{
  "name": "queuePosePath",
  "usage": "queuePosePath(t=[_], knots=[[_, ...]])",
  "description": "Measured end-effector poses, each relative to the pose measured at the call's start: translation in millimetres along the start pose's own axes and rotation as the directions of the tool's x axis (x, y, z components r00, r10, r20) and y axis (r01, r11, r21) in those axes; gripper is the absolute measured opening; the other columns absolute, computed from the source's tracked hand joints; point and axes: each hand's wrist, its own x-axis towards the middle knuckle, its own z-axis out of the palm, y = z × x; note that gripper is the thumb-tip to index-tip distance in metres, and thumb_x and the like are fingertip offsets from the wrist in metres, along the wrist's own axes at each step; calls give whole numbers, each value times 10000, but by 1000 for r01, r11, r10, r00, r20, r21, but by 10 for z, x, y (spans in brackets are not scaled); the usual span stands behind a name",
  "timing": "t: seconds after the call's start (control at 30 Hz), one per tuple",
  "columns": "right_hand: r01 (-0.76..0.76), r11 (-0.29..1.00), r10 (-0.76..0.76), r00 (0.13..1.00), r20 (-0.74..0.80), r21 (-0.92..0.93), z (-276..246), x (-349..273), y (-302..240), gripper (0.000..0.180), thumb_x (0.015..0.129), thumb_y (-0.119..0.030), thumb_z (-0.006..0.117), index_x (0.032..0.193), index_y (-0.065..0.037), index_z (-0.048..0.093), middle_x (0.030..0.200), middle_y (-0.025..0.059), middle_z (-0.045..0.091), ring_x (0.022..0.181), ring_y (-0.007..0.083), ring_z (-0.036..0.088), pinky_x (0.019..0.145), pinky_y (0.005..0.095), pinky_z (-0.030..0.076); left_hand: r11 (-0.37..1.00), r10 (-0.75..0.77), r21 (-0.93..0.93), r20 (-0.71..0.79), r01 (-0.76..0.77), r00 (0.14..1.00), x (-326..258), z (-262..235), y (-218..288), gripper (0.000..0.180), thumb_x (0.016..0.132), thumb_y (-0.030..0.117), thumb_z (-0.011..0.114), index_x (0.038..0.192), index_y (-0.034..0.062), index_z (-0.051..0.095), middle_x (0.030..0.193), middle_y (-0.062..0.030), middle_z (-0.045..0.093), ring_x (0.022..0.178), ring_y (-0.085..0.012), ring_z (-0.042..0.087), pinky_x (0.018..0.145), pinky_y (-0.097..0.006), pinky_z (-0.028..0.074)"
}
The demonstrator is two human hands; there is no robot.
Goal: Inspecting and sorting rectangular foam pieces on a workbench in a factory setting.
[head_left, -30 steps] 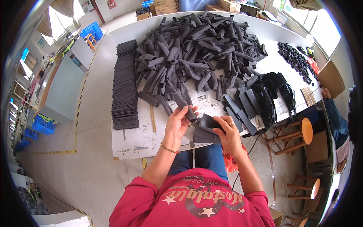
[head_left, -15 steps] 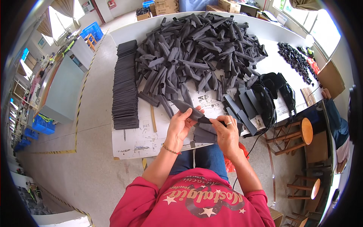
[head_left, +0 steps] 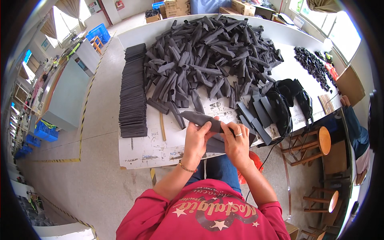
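Over tabletop [head_left: 144, 150] edge: both hands now hold long dark-grey foam strip [head_left: 199, 118] raised, vs 0.5 s ago.
L hand [head_left: 198, 138] grip clamped mid-strip, R hand [head_left: 237, 140] pinching its right end; strip juts left past L fingers.

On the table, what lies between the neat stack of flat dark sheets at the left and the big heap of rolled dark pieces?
In the head view, a thin wooden stick lies on the white table between the sheet stack and the heap; otherwise that strip is bare.

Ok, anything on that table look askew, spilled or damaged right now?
Nothing stands out. Both hands, left hand and right hand, hold one dark fabric piece. The rolled pieces lie in a loose heap; the flat stack sits in an even row.
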Motion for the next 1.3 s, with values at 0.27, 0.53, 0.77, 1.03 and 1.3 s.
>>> queuePosePath(t=[0.27, 0.53, 0.77, 1.03, 1.3], knots=[[-129, 955, 115, 991, 69, 266, 79, -13, -187, 534, 733, -65, 733, 1223, -45, 521, 1122, 155, 537, 969, 345, 528, 820, 440, 429, 976, 109, -205, 172, -73, 979, 43, 41, -63, 204, 979, 175, 539, 1084, 4, 575, 967, -170, 692, 1113, -340, 609, 995, -459, 453], [-70, 950, 36, 993, 115, 305, 91, -12, -66, 467, 689, 19, 726, 1093, -32, 498, 1104, 175, 532, 939, 376, 538, 798, 452, 452, 982, 86, -183, 210, -48, 974, 11, 29, -208, 228, 977, 210, 543, 1089, 24, 614, 1037, -180, 677, 1185, -315, 562, 1067, -445, 380], [-110, 972, 79, 985, 156, 207, -81, 9, -35, 429, 682, -25, 760, 1028, -38, 507, 1027, 150, 541, 914, 358, 555, 769, 434, 466, 961, 109, -266, 113, -75, 988, 33, -36, 22, 239, 975, 182, 547, 1100, -13, 606, 1131, -203, 647, 1110, -272, 606, 1007, -404, 458], [-86, 946, 40, 988, 151, 313, -8, 48, -18, 323, 703, 12, 732, 946, -37, 525, 1057, 163, 548, 899, 379, 575, 741, 430, 493, 960, 73, -277, 139, -32, 988, 26, 33, -128, 250, 976, 200, 548, 1112, -5, 595, 1140, -202, 644, 1099, -266, 610, 981, -402, 474], [-119, 942, 61, 980, 190, 312, 4, 149, -138, 336, 718, -23, 741, 969, -36, 517, 1062, 170, 547, 926, 383, 574, 754, 435, 496, 960, 68, -277, 125, -31, 990, 31, -1, -124, 258, 968, 201, 564, 1129, 3, 602, 1157, -197, 642, 1090, -260, 617, 973, -378, 470]])
